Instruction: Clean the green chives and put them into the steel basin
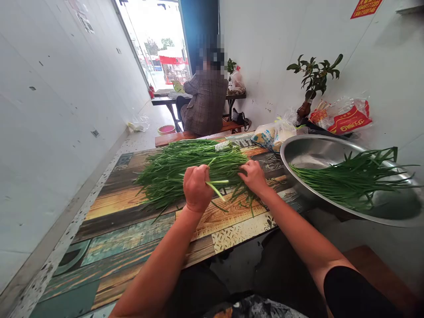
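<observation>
A big heap of green chives lies across the patterned table. My left hand is closed in a fist round a few chive stalks whose pale ends stick out to the right. My right hand rests on the right end of the heap, fingers curled into the chives. A large steel basin stands to the right with a bundle of chives lying in it.
A person in a checked jacket sits at another table, back turned. Plastic bags and a red-printed packet lie behind the basin. A potted plant stands by the right wall. A pink bowl sits on the floor.
</observation>
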Demonstrator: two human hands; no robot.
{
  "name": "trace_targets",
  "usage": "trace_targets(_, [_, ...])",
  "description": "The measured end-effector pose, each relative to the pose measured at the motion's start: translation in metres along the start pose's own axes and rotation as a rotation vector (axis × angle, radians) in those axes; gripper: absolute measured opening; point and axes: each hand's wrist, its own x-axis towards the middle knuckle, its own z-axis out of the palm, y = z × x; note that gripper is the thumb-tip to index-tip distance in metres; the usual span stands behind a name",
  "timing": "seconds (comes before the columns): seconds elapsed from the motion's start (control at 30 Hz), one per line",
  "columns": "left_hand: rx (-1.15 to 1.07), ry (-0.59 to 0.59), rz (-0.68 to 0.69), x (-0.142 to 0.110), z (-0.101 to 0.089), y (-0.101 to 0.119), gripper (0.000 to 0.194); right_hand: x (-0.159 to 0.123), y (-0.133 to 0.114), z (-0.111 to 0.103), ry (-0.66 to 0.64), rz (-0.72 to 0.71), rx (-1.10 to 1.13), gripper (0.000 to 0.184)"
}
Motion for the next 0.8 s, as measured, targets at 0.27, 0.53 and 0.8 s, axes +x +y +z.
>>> trace_targets(0.27, [-0.036, -0.025, 0.013, 0.002, -0.002, -0.003, 0.012, -0.006, -0.017, -0.035, 0.086, -0.06, 0.255, 0.008])
trace_targets(0.53, [-0.263, -0.44, 0.129, -0.004, 0.004, 0.01, 0.021, -0.026, -0.032, -0.064, -0.036, -0.006, 0.624, 0.011])
trace_targets(0.8, [-0.302, -0.501, -0.005, -0.016, 0.016, 0.018, 0.011, -0.026, -0.032, -0.028, -0.086, 0.528, 1.339, 0.037])
